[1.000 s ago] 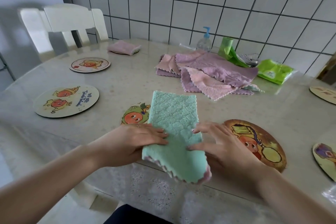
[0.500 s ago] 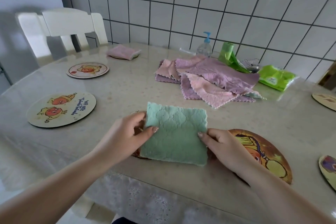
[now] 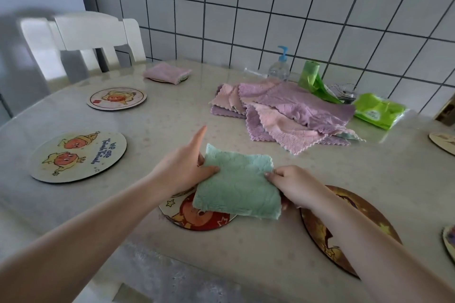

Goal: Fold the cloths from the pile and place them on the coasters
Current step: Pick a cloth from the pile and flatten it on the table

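Note:
A folded green cloth (image 3: 237, 183) is held just above a round coaster (image 3: 197, 216) with an orange cartoon figure at the table's front. My left hand (image 3: 183, 167) grips its left edge, thumb on top, forefinger pointing away. My right hand (image 3: 293, 183) pinches its right edge. The pile of purple and pink cloths (image 3: 288, 112) lies unfolded behind. A folded pink cloth (image 3: 167, 72) sits on a far coaster near the chair.
Bare coasters lie at left (image 3: 78, 156), back left (image 3: 117, 98), front right (image 3: 344, 229) and at the right edge (image 3: 443, 139). A pump bottle (image 3: 279, 65), green bag roll (image 3: 311, 75) and green wipes pack (image 3: 378, 109) stand by the tiled wall. A white chair (image 3: 91, 37) is behind the table.
The long green strip was folded in half into a square. Both hands then took its side edges and lifted it slightly over the front coaster.

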A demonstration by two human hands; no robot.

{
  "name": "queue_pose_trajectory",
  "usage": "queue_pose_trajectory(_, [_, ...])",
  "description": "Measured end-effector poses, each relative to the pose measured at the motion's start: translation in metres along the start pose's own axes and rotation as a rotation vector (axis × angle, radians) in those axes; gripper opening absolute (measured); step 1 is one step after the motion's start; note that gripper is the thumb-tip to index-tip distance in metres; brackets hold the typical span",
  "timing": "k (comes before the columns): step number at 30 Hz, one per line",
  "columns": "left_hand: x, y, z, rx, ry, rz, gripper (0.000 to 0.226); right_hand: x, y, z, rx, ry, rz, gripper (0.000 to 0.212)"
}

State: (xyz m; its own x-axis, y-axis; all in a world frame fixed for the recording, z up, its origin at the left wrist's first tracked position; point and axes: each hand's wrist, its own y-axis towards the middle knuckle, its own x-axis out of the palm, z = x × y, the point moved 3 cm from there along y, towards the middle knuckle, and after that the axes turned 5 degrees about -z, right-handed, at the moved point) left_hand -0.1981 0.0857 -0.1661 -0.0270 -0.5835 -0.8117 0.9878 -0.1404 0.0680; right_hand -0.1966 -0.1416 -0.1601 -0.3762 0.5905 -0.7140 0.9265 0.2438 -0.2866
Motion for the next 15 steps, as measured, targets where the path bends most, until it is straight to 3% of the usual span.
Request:
queue_pose_trajectory(5, [-0.003, -0.001, 0.004, -0.015, 0.069, 0.018, 0.098, -0.003, 0.006, 0.003, 0.091, -0.047, -0.056, 0.036])
queue_pose_trajectory(8, [-0.011, -0.01, 0.017, 0.099, 0.173, 0.169, 0.083, -0.014, 0.008, 0.006, 0.036, -0.31, 0.155, 0.037])
queue_pose_trajectory(10, [-0.013, -0.017, 0.032, 0.223, 0.216, 0.214, 0.066, -0.019, 0.004, 0.0, -0.107, -0.346, 0.335, 0.032])
queue_pose_trajectory(12, [-0.005, -0.021, 0.044, 0.297, 0.247, 0.135, 0.052, -0.012, 0.002, -0.012, -0.281, -0.354, 0.377, 0.032])
queue_pose_trajectory(15, [0.02, -0.017, 0.042, 0.276, 0.351, -0.029, 0.05, 0.016, 0.003, -0.03, -0.355, -0.461, 0.243, 0.042])
